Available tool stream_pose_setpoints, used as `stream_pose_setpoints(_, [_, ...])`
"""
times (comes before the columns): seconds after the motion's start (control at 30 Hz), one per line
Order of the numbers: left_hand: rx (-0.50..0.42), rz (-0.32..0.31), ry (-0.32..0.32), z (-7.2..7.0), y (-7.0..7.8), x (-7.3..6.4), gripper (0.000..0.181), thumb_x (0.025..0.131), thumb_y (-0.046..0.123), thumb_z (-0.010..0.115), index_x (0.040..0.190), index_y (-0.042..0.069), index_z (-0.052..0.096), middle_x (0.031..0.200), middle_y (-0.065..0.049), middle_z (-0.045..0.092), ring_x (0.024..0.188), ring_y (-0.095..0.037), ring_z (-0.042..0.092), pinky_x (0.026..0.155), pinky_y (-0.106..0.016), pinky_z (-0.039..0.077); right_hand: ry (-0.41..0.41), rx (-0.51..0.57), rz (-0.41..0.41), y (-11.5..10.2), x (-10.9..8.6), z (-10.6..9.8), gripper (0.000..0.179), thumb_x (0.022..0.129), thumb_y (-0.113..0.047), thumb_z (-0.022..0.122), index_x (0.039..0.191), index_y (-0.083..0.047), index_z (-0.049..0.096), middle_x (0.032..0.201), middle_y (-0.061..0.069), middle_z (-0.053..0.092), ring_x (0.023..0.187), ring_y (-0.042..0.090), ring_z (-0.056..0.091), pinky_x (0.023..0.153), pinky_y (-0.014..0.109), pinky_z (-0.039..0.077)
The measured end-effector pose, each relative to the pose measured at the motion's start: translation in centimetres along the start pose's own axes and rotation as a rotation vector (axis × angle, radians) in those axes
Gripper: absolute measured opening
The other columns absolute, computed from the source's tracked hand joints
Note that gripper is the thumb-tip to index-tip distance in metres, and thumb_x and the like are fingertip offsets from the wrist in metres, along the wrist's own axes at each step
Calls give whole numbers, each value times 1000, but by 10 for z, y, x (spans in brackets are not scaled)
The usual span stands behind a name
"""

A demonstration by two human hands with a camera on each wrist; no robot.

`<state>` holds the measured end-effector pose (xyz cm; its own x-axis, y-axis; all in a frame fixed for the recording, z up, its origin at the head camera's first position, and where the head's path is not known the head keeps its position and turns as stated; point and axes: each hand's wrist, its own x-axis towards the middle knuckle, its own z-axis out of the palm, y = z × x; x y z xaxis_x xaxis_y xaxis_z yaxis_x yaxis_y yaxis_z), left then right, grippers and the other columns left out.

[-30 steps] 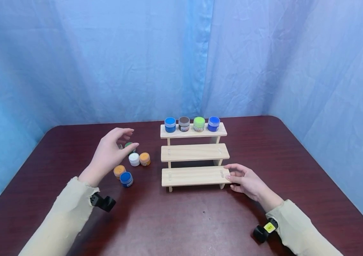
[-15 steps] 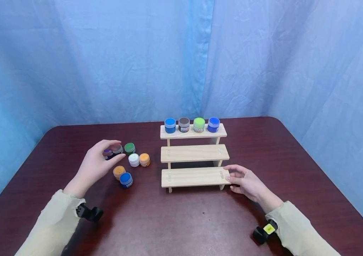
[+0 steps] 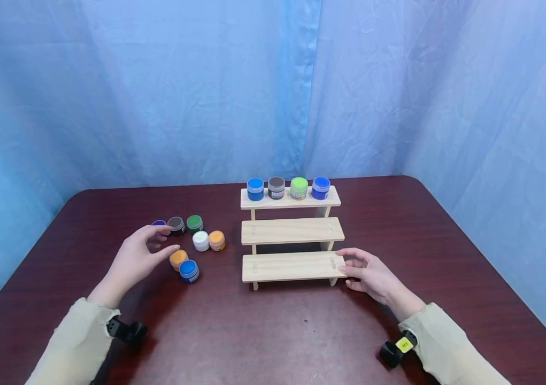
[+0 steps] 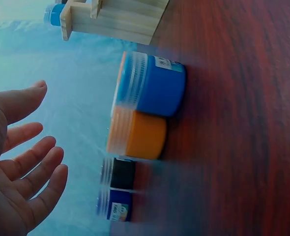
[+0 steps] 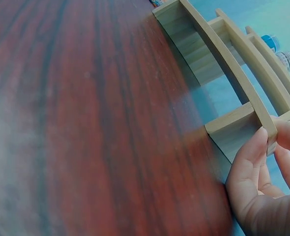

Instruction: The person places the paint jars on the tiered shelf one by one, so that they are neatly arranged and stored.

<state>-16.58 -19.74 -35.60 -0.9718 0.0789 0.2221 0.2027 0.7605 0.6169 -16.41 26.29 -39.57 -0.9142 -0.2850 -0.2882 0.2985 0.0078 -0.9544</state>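
Note:
My left hand (image 3: 130, 260) hovers with parted, bent fingers and nothing between them, left of a group of small paint jars. Closest to it are an orange jar (image 3: 178, 260), a blue jar (image 4: 162, 88), a purple jar (image 3: 159, 223) partly hidden behind the fingers, and a dark jar (image 3: 176, 225). Slightly farther right stand green (image 3: 194, 223), white (image 3: 201, 241) and another orange jar (image 3: 217, 240). At the stand's right side, my right hand (image 3: 373, 275) pinches the end of the lowest shelf of a three-step wooden rack (image 3: 292, 267) between thumb and fingers.
Along the rack's top step sit a light blue jar (image 3: 255, 189), a dark brown jar (image 3: 276, 188), a lime green jar (image 3: 299, 189) and a deep blue jar (image 3: 321, 188). Blue curtains (image 3: 195, 96) hang behind the dark red table (image 3: 253, 331).
My left hand has drawn back left and toward me, uncovering the green and dark jars and part of the purple one. The right hand keeps its hold on the rack.

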Motion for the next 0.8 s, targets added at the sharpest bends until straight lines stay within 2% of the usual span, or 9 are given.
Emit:
stream_pose_setpoints(0.3, [8, -88, -62, 5, -10, -3, 50, 86, 25, 70, 125, -2, 55, 122, -24, 57, 105, -38, 60, 88, -50, 52, -1, -7, -2, 1, 0, -1, 29, 90, 0, 57, 105, -25, 58, 87, -4, 61, 75, 7, 58, 62, 19, 51])
stream_pose_setpoints(0.8, [1, -129, -114, 14, -23, -6, 48, 87, 24, 69, 126, -1, 55, 122, -25, 58, 107, -38, 59, 89, -48, 52, 9, -13, -2, 1, 0, 0, 29, 90, 0, 57, 105, -25, 58, 87, -3, 61, 74, 7, 58, 61, 18, 51])
